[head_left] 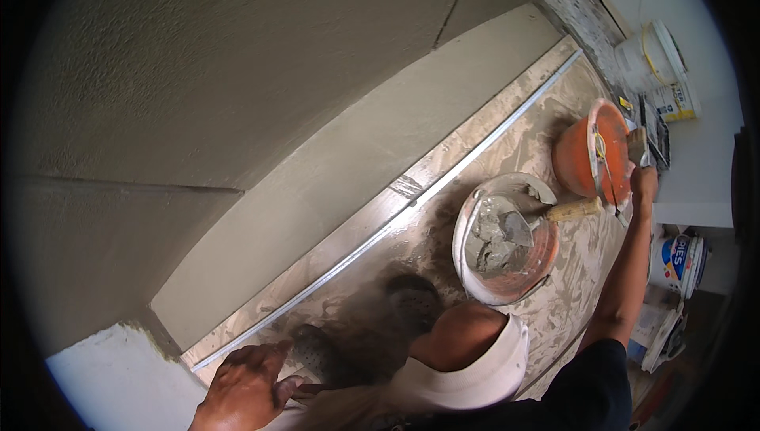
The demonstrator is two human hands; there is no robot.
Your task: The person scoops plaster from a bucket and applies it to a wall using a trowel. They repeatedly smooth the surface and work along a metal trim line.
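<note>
My right hand [644, 184] reaches out to the far side of the orange bucket [571, 158]. Its fingers are closed at a wooden-handled tool [636, 144] by the bucket's rim; the kind of tool is hard to make out. Nearer to me stands a pale-rimmed bucket [461, 245] with wet grey mortar [492, 245] in it. A trowel [573, 209] rests in that bucket, its blade in the mortar and its wooden handle over the rim. At the lower left, my left hand [244, 387] is empty, thumb and fingers apart.
A long metal straightedge [396, 225] lies on the smeared floor along the grey plastered wall [198, 75]. White pails [653, 59] stand at the far right, with a blue-labelled pail [674, 263] nearer. My bent knee [459, 336] and dark shoes [413, 300] are below the buckets.
</note>
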